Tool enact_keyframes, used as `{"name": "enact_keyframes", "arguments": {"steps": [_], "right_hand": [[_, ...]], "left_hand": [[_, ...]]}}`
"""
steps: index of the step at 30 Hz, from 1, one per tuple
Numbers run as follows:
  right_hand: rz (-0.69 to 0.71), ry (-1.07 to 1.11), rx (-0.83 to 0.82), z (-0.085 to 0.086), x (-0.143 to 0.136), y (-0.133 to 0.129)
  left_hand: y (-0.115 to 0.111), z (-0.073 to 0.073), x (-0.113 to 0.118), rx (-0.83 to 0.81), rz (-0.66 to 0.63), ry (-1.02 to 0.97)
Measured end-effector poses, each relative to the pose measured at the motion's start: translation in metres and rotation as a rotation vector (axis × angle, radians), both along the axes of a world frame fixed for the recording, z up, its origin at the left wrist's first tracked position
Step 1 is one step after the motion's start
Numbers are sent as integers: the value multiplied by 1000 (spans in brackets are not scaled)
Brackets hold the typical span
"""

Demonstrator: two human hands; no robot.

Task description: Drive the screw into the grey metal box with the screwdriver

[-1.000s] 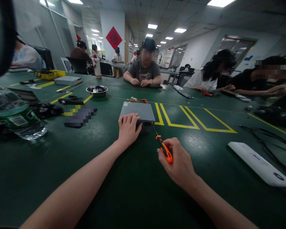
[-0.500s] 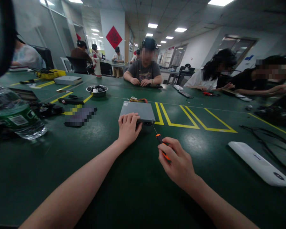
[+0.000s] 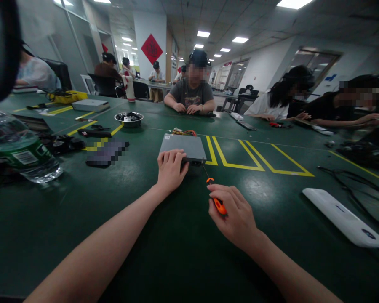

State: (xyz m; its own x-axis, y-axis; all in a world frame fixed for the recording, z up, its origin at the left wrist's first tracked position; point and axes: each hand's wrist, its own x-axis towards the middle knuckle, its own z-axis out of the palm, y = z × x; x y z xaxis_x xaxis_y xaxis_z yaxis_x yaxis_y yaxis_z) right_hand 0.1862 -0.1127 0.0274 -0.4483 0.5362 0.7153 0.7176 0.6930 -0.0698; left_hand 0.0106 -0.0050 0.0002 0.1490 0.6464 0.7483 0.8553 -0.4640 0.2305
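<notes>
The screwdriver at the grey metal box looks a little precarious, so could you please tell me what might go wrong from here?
The screwdriver, held in the right hand, points at the box's near right corner; its tip might slip and scratch the casing.
The left hand grips the near edge, so a slip sideways could nick its fingers.
The grey metal box might shift if pushed, as only that hand visibly steadies it.

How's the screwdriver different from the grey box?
The box is wide and grey; the screwdriver is slim, with bright orange on its handle. The box has coloured wires at its far side, while the screwdriver has a thin shaft. The left hand grips the box's near edge, but the right hand wraps around the screwdriver's handle. Both are being held.
</notes>
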Motion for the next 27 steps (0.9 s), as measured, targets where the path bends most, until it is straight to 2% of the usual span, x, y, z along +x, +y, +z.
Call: {"name": "enact_keyframes", "arguments": {"steps": [9, 22, 27], "right_hand": [[22, -195, -29, -3, 0, 1], [36, -111, 34, -5, 3, 1], [87, -104, 59, -5, 0, -3]], "left_hand": [[1, 0, 0, -1, 7, 8], [0, 0, 0, -5, 7, 4], [0, 0, -1, -7, 1, 1]]}}
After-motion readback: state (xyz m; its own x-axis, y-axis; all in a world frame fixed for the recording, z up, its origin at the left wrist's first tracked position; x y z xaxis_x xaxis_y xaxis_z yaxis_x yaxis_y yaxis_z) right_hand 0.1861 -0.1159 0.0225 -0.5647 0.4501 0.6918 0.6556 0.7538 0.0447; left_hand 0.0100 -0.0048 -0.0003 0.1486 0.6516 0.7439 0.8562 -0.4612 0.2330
